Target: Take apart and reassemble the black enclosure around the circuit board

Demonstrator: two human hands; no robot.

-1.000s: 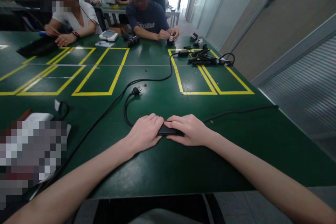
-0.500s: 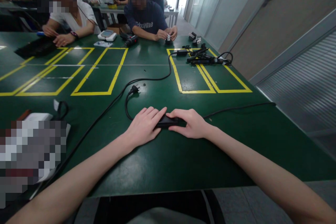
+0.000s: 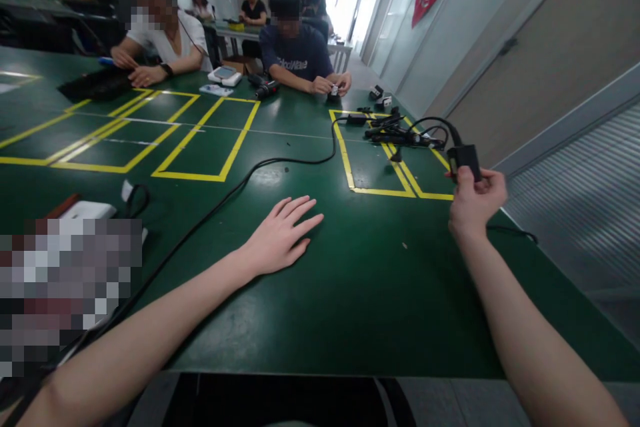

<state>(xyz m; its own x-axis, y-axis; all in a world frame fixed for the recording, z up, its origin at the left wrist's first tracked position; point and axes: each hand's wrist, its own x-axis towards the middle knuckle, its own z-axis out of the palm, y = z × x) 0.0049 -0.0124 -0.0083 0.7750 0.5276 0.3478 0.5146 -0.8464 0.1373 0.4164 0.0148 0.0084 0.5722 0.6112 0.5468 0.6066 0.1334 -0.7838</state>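
Observation:
My right hand [image 3: 473, 203] is raised above the right part of the green table [image 3: 320, 293], closed on a black power adapter [image 3: 464, 160] whose cable [image 3: 430, 123] arcs back toward a pile of black cables [image 3: 400, 133]. My left hand [image 3: 280, 237] lies flat on the table near the middle, fingers stretched out, holding nothing. A long black cord [image 3: 260, 167] runs across the table just left of it.
Yellow tape rectangles [image 3: 205, 140] mark the table. A white object [image 3: 87, 210] and a black strap [image 3: 137, 197] lie at the left. Two people sit across the table, one handling a small part [image 3: 333, 89]. A white device [image 3: 224, 75] and a black tool [image 3: 265, 88] lie near them.
Both hands were on the black adapter on the table. My right hand has lifted it up and to the right; my left hand stays flat on the table. The view has tilted up.

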